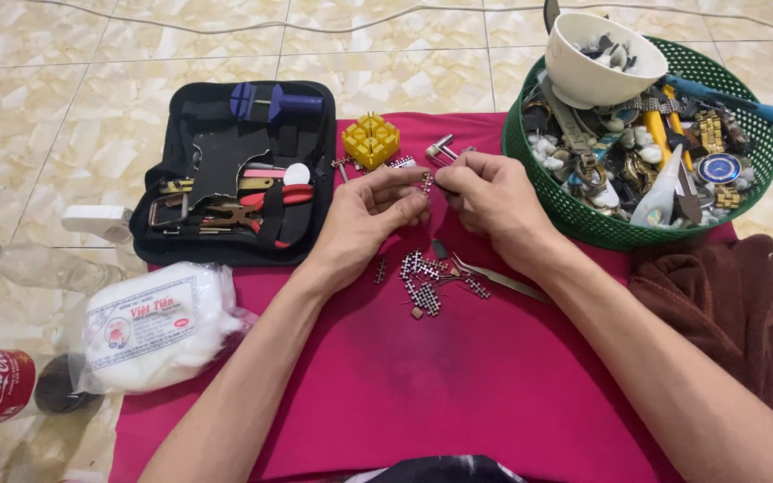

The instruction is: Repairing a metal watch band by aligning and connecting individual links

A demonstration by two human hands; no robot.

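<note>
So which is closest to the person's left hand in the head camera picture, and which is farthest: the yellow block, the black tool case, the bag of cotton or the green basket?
From the left hand:
1. Yellow block, just beyond the fingers, on the pink cloth.
2. Black tool case, off to the hand's left.
3. Bag of cotton, down near the left forearm.
4. Green basket, over on the right, past the right hand.

Bright metal watch-band links (422,273) glint on a matt magenta cloth (458,376) spread over glossy, marble-patterned floor tiles (91,63). A green plastic mesh basket (583,219) holds a smooth white glazed bowl (601,76) and shiny metal watch parts (713,134). Nearby lie a black fabric tool case (225,170), a yellow plastic block (370,140), fluffy cotton wool in clear film (158,326) and a brown plush towel (726,313).
</note>
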